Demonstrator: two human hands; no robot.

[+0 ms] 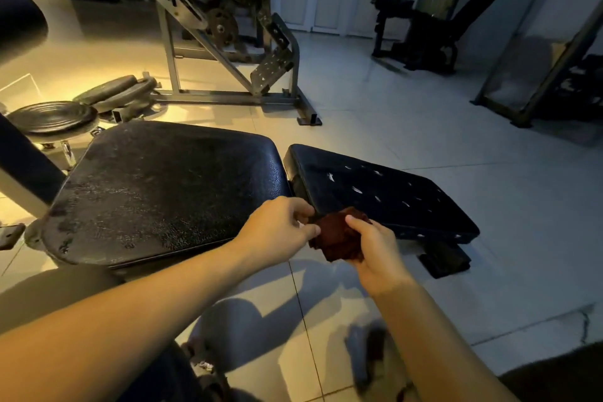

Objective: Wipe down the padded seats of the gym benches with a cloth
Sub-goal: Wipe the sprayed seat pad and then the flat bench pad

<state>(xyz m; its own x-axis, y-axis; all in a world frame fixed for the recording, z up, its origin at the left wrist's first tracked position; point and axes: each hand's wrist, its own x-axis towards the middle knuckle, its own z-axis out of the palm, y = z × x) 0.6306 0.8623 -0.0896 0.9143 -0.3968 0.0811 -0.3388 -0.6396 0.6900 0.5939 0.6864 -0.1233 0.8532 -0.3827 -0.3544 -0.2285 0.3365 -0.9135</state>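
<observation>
cloth (pixel 339 235): dark red, bunched up, held in the air betw both hands, in front of the gap betw the two pads; can't tell if it touches either pad
L hand (pixel 277 232): fingers curled, thumb + fingertips pinch the cloth's left edge
R hand (pixel 375 251): fingers wrapped round the cloth from the right and below, thumb on top, clamped on it
big seat pad (pixel 163 192): black, wide, left of the hands; top mottled w/ dull patches, glossy along right edge
small pad (pixel 385 196): black, just right of big seat pad, narrow gap betw them; slopes down to the right, several small white tears in the cover
floor (pixel 456 271): pale tiles, arm shadows under the hands
weight plates (pixel 52 116): black discs, behind big seat pad, far left
machine frame (pixel 212 26): grey steel, behind the pads, discs hung on it
far machine (pixel 421 29): dark, back right, near the wall
</observation>
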